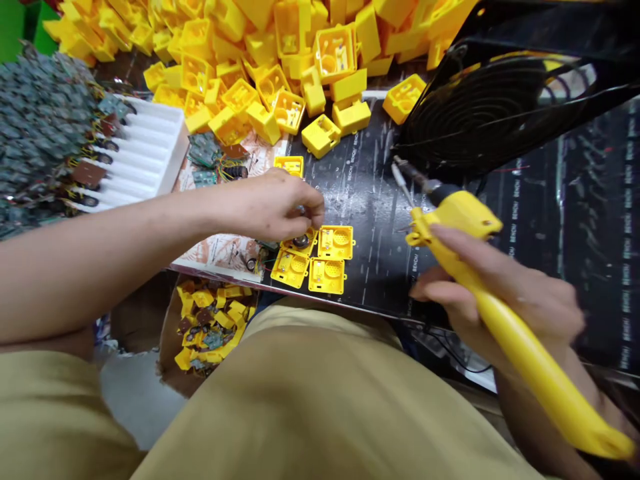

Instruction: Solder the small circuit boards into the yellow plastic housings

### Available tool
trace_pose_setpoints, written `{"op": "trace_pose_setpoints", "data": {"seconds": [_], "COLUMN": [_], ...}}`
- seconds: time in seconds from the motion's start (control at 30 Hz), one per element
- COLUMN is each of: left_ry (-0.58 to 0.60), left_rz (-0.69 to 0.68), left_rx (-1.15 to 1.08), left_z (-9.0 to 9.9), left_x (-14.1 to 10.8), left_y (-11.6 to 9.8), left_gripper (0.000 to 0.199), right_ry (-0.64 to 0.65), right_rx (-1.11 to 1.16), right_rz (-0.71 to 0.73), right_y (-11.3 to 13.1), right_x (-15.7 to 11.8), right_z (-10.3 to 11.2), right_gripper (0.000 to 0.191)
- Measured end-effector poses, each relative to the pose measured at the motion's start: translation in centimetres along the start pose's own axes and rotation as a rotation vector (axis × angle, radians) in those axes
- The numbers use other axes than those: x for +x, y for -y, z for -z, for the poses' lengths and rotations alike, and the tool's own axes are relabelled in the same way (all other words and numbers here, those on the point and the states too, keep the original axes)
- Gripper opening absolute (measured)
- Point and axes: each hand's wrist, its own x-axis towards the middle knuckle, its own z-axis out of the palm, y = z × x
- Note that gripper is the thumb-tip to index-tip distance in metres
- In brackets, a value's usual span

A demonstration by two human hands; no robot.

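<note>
My right hand [520,300] is wrapped round the handle of a yellow soldering gun [515,333], its metal tip [403,180] pointing away from me over the black table. My left hand [275,203] bends down over a small group of open yellow plastic casings, fingers curled together; what they pinch, if anything, is hidden. Just under those fingers, a casing holds a round dark part [301,241], partly covered by the hand. Beside it lie an open casing [336,242] on the right and others [327,275] nearer the table edge. Green circuit boards [204,150] with wires lie beyond my left forearm.
A large heap of yellow casings [240,40] covers the back. At left, many circuit boards [45,120] are piled by a ribbed white foam tray [150,147]. A black fan [480,113] stands back right. Below the table edge, a cardboard box [167,333] holds casings and boards.
</note>
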Motion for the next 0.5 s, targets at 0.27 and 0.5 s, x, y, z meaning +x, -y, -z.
{"op": "trace_pose_setpoints", "data": {"seconds": [0.27, 0.5], "left_ry": [-0.281, -0.433], "left_rz": [-0.26, 0.019], "left_rx": [0.329, 0.115], "left_z": [-3.2, -2.0], "left_x": [-5.7, -4.3], "left_y": [1.0, -0.8], "left_gripper": [0.027, 0.031], "right_ry": [0.154, 0.133], "right_rx": [-0.056, -0.109], "right_rz": [0.129, 0.093], "right_y": [-1.4, -1.3], "right_x": [2.3, 1.6], "right_z": [-5.0, -6.1], "right_gripper": [0.036, 0.04]}}
